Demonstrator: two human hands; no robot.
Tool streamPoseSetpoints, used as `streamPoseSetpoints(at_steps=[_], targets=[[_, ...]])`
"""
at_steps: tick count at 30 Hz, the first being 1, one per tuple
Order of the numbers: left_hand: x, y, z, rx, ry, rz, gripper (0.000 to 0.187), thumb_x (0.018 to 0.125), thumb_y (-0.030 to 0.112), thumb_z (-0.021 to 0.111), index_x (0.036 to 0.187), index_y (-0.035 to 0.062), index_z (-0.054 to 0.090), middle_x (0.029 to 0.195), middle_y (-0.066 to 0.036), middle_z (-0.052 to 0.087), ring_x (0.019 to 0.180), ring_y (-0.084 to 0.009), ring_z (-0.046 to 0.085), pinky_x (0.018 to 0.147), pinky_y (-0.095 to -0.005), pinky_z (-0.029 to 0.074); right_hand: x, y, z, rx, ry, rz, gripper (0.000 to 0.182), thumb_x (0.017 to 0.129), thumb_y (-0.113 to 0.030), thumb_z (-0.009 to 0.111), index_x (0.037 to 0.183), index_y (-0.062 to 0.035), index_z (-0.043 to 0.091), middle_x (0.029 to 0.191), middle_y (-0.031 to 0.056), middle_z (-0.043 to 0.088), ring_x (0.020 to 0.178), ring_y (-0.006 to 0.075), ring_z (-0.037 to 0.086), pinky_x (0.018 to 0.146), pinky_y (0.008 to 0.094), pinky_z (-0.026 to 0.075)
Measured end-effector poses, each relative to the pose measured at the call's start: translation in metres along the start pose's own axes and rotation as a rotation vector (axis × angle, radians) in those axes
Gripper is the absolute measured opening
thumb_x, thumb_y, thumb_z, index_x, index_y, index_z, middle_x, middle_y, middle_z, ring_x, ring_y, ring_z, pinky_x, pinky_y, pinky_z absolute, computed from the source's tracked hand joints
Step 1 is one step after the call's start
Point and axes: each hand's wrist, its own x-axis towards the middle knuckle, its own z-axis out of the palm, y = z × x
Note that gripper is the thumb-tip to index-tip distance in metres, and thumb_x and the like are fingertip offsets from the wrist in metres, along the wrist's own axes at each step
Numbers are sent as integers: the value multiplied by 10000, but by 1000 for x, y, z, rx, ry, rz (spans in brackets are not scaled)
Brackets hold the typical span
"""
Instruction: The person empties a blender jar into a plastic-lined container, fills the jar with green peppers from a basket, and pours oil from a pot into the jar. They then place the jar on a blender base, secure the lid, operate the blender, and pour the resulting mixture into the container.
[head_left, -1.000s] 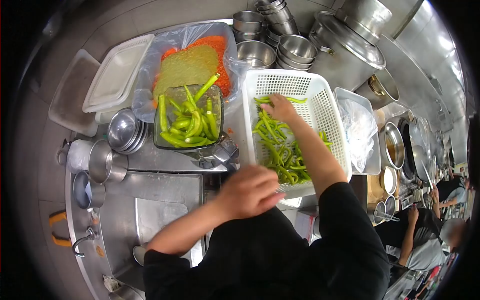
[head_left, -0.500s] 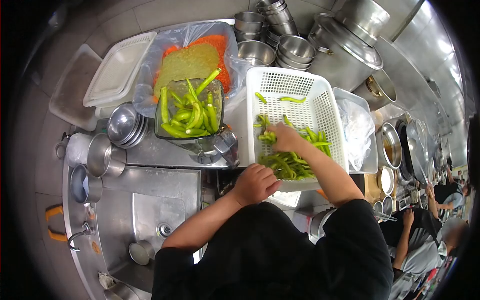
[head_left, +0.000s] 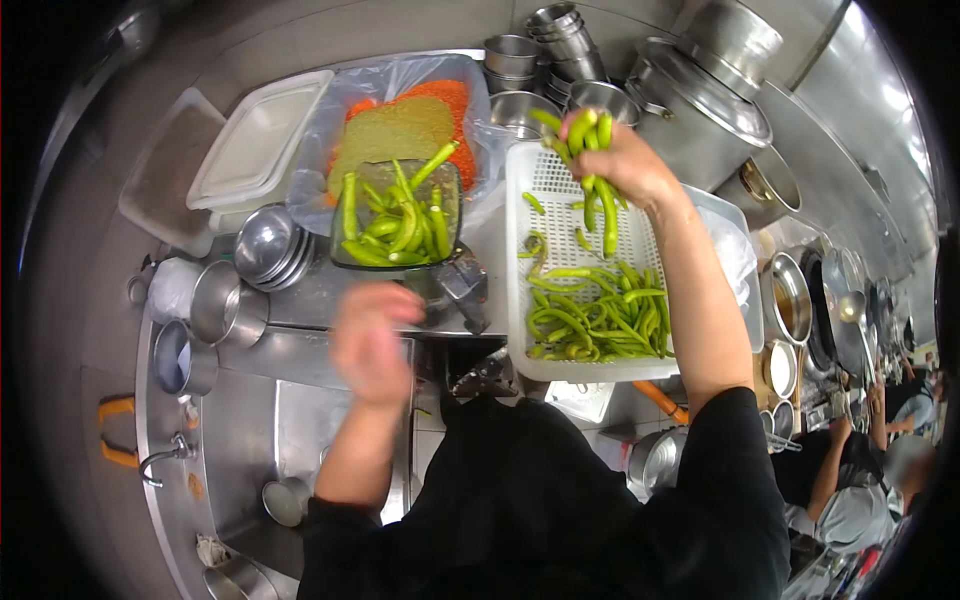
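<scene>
My right hand is closed around a bunch of long green peppers, lifted above the far part of a white perforated basket. More green peppers lie heaped in the near half of that basket. My left hand, smeared by motion, hovers over the counter edge beside the sink; what its fingers do cannot be made out. Closest to it stands a dark square hopper full of green peppers, on a metal machine.
Behind the hopper sits a bag-lined tub of chopped orange and green food. White trays, steel bowls and a sink are at left. Lidded pots stand far right. Other people work at right.
My right hand has risen out of the heap, away from me, now with peppers in it. My left hand has moved left from the basket's near corner toward the hopper side.
</scene>
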Motion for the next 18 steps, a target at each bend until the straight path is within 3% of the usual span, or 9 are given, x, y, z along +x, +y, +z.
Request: streamPoseSetpoints(at_steps=[2, 6, 7, 9, 11, 14, 16, 18], targets=[[36, -16, -21, 115, 214, -122, 333, 1001, 195, 356, 886, -30, 572, 946, -161, 610, 873, -238, 569, 803, -341, 455, 18, -52, 29, -88, -60, -145, 387, 722, -66, 622, 1101, -78, 542, 865, 44, 577, 723, 131, 562, 632, 276, 475], [74, -53, -36, 134, 270, -282, 466, 1055, 330, 326, 1129, -41, 597, 1129, -145, 623, 1056, -227, 581, 914, -366, 445, 55, -97, 98, -322, -219, -318, 349, 721, -138, 671, 1051, -48, 601, 959, 64, 618, 874, 166, 607, 775, 303, 517], [78, -58, -38, 139, 279, -277, 466, 1055, 330, 326, 1129, -41, 597, 1129, -145, 623, 1056, -227, 581, 914, -366, 445, 67, -89, 117, -369, -360, -364, 421, 736, -172, 683, 1125, -51, 578, 981, 71, 633, 916, 192, 613, 839, 338, 514], [80, -69, -40, 177, 180, -316, 507, 1057, 381, 322, 1259, -20, 557, 1242, -144, 589, 1161, -232, 550, 985, -373, 422, 64, -75, 153, -651, -465, -271, 588, 767, -195, 690, 1315, -98, 499, 1161, 195, 587, 1119, 311, 579, 987, 409, 449], [77, -82, -43, 224, 87, -344, 539, 1056, 415, 313, 1331, -7, 506, 1337, -148, 535, 1254, -244, 495, 1056, -371, 375, 64, -30, 191, -956, -490, -261, 612, 764, -188, 691, 1348, -136, 519, 1257, 244, 549, 1153, 384, 563, 978, 430, 458], [73, -83, -37, 257, 11, -343, 544, 1041, 420, 351, 1359, -3, 478, 1378, -187, 496, 1305, -291, 451, 1089, -379, 337, 65, -26, 213, -1090, -513, -211, 626, 771, -191, 700, 1366, -153, 509, 1340, 243, 479, 1207, 410, 519, 1001, 441, 439], [73, -79, -37, 252, -39, -342, 545, 1026, 418, 394, 1366, -1, 466, 1392, -221, 475, 1326, -332, 427, 1098, -388, 319, 64, -54, 202, -1092, -531, -184, 601, 774, -212, 707, 1344, -138, 529, 1294, 248, 531, 1197, 383, 539, 984, 437, 451], [78, -73, -37, 355, -155, -323, 575, 1014, 428, 414, 1395, -2, 433, 1441, -230, 427, 1367, -350, 382, 1116, -393, 300, 61, -87, 179, -1008, -698, -155, 618, 790, -301, 710, 1336, -89, 512, 1255, 219, 539, 1182, 357, 538, 1002, 412, 436]])
